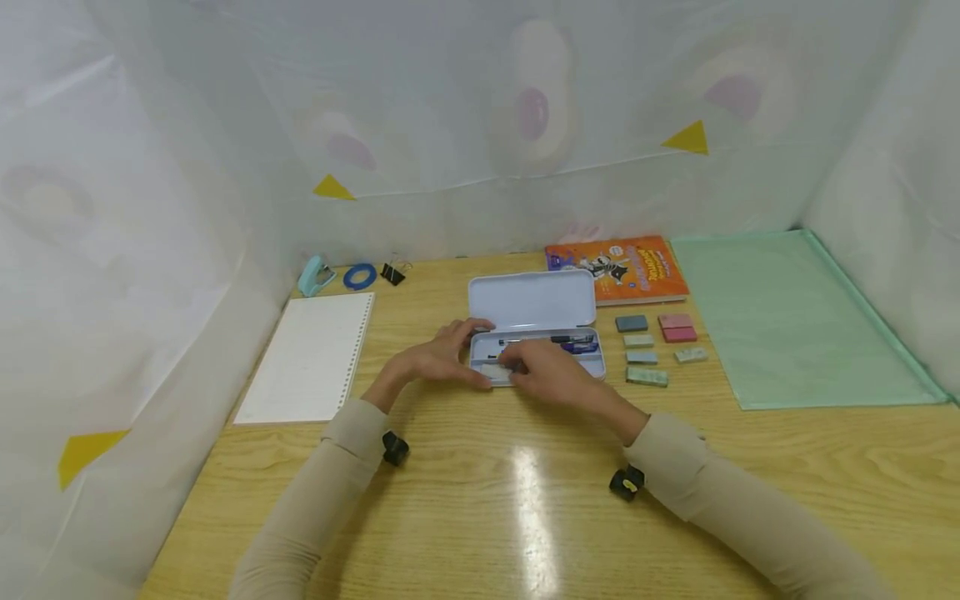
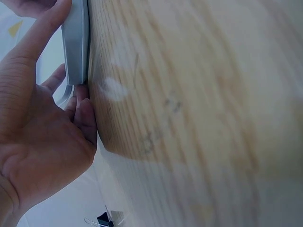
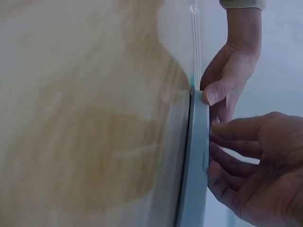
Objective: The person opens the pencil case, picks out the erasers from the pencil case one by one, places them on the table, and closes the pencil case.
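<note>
I am steadying the open pale-blue metal pencil case [image 1: 534,333] mid-surface with my left hand [image 1: 442,360] gripping its near-left edge; my right hand [image 1: 551,375] is reaching inside, fingers curled over a small pale eraser-like piece. Pens are already lying inside; several erasers [image 1: 647,358] are waiting outside, right.

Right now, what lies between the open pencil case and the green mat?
In the head view, small erasers and pink sticky notes lie on the table between pencil case and green mat.
</note>
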`<state>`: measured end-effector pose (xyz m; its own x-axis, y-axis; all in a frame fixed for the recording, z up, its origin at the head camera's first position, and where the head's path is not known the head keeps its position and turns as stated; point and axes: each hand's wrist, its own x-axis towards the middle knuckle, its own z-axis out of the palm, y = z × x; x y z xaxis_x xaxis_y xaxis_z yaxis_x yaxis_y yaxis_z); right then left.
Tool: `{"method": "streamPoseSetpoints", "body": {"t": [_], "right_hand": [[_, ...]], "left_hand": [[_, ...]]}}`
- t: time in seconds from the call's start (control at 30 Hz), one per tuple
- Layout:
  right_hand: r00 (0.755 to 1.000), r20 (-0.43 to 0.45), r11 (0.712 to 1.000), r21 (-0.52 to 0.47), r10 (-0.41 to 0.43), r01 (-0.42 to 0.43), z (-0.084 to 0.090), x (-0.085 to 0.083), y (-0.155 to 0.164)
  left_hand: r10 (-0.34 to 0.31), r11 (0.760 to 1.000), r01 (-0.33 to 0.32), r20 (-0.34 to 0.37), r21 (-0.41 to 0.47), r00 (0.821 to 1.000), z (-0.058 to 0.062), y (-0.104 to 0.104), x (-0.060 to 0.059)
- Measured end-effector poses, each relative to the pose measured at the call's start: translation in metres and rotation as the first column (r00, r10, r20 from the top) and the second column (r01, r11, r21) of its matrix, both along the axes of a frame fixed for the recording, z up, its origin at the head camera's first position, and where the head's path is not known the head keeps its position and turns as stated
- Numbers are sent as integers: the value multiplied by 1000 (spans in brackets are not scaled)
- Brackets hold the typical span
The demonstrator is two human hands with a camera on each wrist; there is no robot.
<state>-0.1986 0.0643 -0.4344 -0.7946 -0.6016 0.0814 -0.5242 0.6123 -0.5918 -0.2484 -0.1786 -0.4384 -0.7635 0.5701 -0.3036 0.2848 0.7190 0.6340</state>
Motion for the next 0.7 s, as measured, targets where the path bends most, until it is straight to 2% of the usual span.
{"method": "streamPoseSetpoints", "body": {"t": [0.1,0.37,0.5,0.7], "right_hand": [[1000,-17,999,-32,-17,16,-3,-1,-4],[996,-52,997,-27,-72,70,-1,0,-12],[995,-22,990,-104,-99,96,-1,-2,-8],[994,84,977,-195,-69,84,-6,-7,4]], "left_hand": [[-2,1000,2,5,4,1000,-1,-1,-1],[-6,1000,6,3,7,1000,-1,-1,-1],[-15,1000,15,-7,6,1000,-2,0,-2],[-9,1000,9,-3,-10,1000,-1,-1,-2]]}}
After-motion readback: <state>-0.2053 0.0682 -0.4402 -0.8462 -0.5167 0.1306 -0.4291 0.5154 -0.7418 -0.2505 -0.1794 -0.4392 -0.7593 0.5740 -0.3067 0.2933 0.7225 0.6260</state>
